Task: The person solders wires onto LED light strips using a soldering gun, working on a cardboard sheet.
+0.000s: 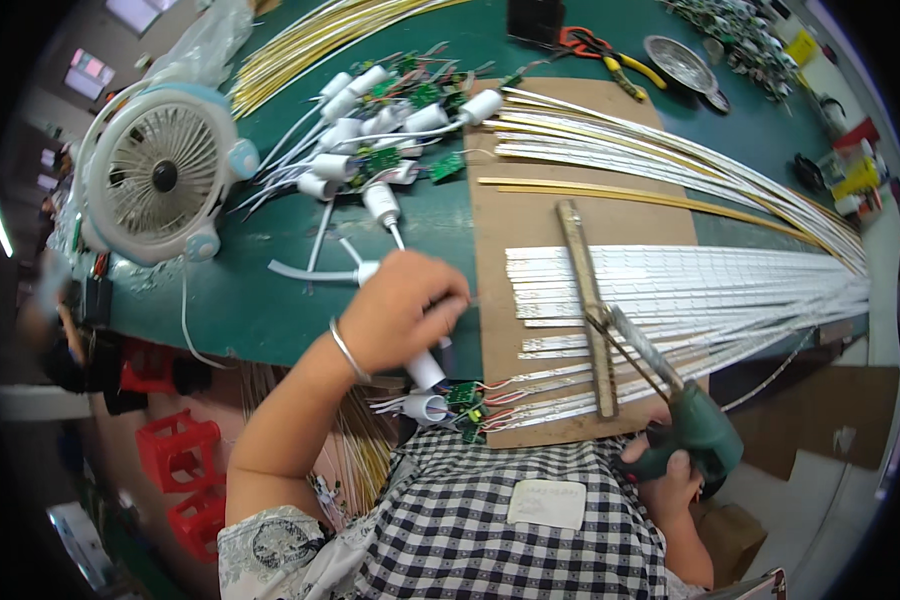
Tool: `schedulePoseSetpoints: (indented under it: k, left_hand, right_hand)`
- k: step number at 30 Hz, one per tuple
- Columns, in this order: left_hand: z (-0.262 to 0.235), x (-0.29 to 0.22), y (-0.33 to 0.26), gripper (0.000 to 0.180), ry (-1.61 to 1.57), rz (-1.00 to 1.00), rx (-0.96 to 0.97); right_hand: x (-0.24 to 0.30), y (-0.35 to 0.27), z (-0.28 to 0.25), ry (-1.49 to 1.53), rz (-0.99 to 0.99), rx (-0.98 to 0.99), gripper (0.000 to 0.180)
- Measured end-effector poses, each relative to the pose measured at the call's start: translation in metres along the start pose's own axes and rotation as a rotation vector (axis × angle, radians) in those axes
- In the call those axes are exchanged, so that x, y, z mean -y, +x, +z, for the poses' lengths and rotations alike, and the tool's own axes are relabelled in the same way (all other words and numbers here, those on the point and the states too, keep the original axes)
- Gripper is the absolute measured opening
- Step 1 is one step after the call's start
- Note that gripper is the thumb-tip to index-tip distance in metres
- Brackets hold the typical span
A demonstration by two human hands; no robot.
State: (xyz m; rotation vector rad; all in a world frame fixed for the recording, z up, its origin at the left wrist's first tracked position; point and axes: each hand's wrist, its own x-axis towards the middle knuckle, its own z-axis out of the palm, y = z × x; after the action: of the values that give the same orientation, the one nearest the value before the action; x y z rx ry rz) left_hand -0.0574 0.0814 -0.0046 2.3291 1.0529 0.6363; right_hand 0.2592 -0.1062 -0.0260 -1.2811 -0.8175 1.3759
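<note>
The left hand (pixel 407 308) is closed around a white cylindrical cap (pixel 425 368), whose lower end sticks out below the fingers at the near edge of the green table (pixel 260 310). The right hand (pixel 670 478), low at the near right, is gripped tight on the green handle of a soldering gun (pixel 692 425), its thin metal tip reaching up and left to the flat metal bar (pixel 588 305) that lies across the white strips. Those long white light strips (pixel 690 290) lie side by side on a brown cardboard sheet (pixel 530 215) and fan out to the right. Just near the left hand, small green circuit boards (pixel 467 400) with red wires sit at the ends of the nearest strips, beside another white cap. Farther away, a heap of white caps and green boards (pixel 390 115) covers the table, with a small white desk fan (pixel 160 172) at the far left. Orange-handled pliers (pixel 605 55) and a round metal dish (pixel 678 62) lie at the far right.
</note>
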Motion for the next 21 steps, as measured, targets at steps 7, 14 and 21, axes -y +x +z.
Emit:
schedulePoseSetpoints:
  k: [7,14,21]
  left_hand:
    - [0.022,-0.048,-0.001,0.013,-0.122,-0.013,0.28]
    - [0.031,-0.061,-0.006,0.011,-0.346,-0.051,0.264]
    - [0.034,-0.069,-0.007,0.008,-0.359,-0.082,0.289]
  right_hand:
    - [0.029,0.024,0.044,0.061,0.082,-0.023,0.06]
    - [0.034,0.038,0.068,0.027,0.234,0.061,0.028]
    - [0.03,0.041,0.072,0.066,0.134,0.155,0.026]
